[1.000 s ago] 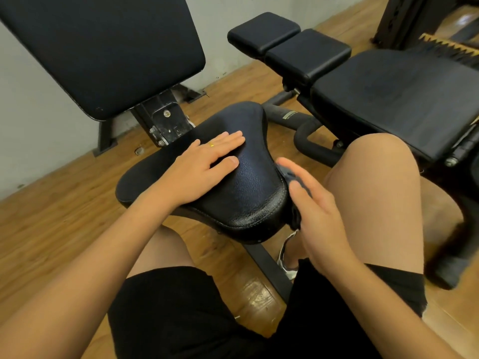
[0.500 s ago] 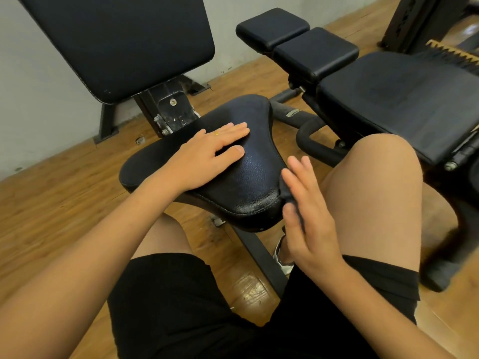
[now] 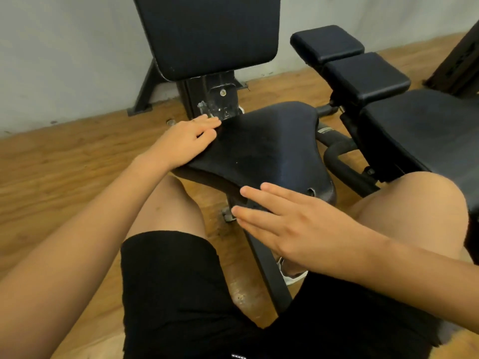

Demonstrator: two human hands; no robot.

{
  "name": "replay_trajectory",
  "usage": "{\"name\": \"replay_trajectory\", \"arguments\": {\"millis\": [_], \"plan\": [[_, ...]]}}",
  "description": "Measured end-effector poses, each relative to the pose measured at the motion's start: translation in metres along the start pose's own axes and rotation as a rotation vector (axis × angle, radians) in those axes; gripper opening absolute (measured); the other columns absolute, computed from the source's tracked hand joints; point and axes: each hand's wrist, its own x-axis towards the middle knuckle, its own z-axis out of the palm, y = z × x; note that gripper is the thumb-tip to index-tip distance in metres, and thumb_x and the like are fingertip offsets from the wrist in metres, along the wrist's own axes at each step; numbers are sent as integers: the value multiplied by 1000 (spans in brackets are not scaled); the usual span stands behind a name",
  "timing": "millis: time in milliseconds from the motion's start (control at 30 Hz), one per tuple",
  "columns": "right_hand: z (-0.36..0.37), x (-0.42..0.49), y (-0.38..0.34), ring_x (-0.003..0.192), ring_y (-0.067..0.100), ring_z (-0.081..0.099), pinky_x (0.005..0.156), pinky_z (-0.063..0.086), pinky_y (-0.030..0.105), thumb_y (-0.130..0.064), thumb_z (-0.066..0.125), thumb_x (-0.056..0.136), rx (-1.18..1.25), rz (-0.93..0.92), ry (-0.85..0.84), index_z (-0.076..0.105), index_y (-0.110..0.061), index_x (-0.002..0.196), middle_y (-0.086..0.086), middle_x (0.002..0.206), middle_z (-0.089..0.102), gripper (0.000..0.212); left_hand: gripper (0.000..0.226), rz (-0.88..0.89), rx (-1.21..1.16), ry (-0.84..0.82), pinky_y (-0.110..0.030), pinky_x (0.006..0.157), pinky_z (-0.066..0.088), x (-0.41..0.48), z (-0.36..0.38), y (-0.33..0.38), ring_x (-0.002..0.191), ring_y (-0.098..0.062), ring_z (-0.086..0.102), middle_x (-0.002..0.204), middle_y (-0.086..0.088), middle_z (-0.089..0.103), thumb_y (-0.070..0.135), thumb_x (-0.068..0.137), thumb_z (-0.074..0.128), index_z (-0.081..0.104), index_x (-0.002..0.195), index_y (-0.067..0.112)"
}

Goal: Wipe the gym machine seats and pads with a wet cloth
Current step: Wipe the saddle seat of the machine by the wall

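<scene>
The black padded seat of a gym machine is straight in front of me, between my knees. Its upright black back pad rises behind it. My left hand rests on the seat's left rear edge, fingers relaxed. My right hand lies flat with straight fingers against the seat's front edge. A bit of dark cloth shows under its fingers; most of it is hidden.
A second black bench with two small pads stands close on the right, and its curved bar is beside the seat. The seat's metal support runs down between my legs. The floor is wood, with a grey wall behind.
My left hand slid from the seat's middle to its left rear edge. My right hand moved from the seat's right side across to its front edge. My view swung left.
</scene>
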Motion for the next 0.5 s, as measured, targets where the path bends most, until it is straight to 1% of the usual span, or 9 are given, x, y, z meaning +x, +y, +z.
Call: {"name": "replay_trajectory", "arguments": {"millis": [100, 133, 233, 300, 333, 367, 400, 467, 500], "plan": [[-10, 15, -7, 139, 44, 34, 114, 20, 53, -14, 56, 86, 7, 75, -92, 53, 0, 137, 19, 146, 47, 53, 43, -55, -58, 29, -43, 118, 30, -4, -1, -5, 143, -9, 36, 151, 13, 45, 43, 103, 39, 49, 144, 37], [-12, 11, -7, 138, 44, 38, 113, 23, 52, -13, 55, 87, 20, 93, -86, 54, 0, 136, 19, 144, 49, 51, 43, -70, -53, 29, -44, 116, 33, -6, 0, -6, 141, -11, 39, 150, 14, 46, 45, 102, 38, 49, 144, 39], [-18, -4, -8, 134, 43, 43, 111, 28, 52, -10, 34, 94, 36, 107, -73, 57, -1, 134, 17, 139, 55, 47, 43, -87, -45, 32, -46, 113, 36, -6, 1, -3, 138, -15, 43, 150, 19, 45, 47, 102, 37, 48, 143, 43], [-20, 3, -11, 132, 44, 46, 110, 28, 53, -9, 38, 93, 11, 120, -136, 61, 1, 129, 19, 135, 58, 44, 43, -107, -73, 34, -47, 113, 36, -6, 2, -3, 138, -15, 44, 149, 20, 45, 47, 101, 38, 48, 143, 44], [-20, 14, -12, 132, 45, 45, 111, 26, 54, -12, 41, 91, -22, 127, -175, 61, 2, 127, 21, 134, 58, 45, 43, -118, -79, 39, -47, 113, 36, -6, 2, -4, 139, -15, 43, 150, 20, 44, 47, 101, 37, 48, 142, 45], [-18, 26, -15, 135, 46, 41, 112, 20, 54, -16, 40, 90, -53, 125, -209, 60, 3, 128, 23, 136, 55, 47, 43, -127, -79, 42, -48, 113, 35, -7, 3, -5, 139, -15, 42, 150, 20, 44, 47, 101, 37, 48, 142, 46], [-16, 40, -17, 139, 47, 33, 114, 11, 54, -19, 37, 92, -82, 120, -251, 56, 4, 133, 26, 142, 49, 50, 43, -132, -75, 38, -48, 114, 35, -7, 2, -5, 140, -14, 41, 151, 20, 43, 47, 101, 37, 47, 143, 46], [-10, 56, -15, 147, 46, 13, 111, -7, 53, -23, 29, 99, -84, 107, -334, 39, 3, 145, 28, 155, 27, 53, 43, -132, -70, 31, -48, 114, 34, -7, 3, -4, 141, -14, 40, 152, 20, 42, 47, 101, 36, 46, 143, 46], [-10, 58, -13, 147, 46, 10, 111, -9, 53, -23, 29, 100, -63, 107, -352, 35, 3, 146, 27, 157, 23, 53, 43, -130, -68, 31, -47, 114, 34, -6, 3, -4, 141, -13, 40, 152, 20, 41, 47, 101, 36, 46, 143, 47]]}}
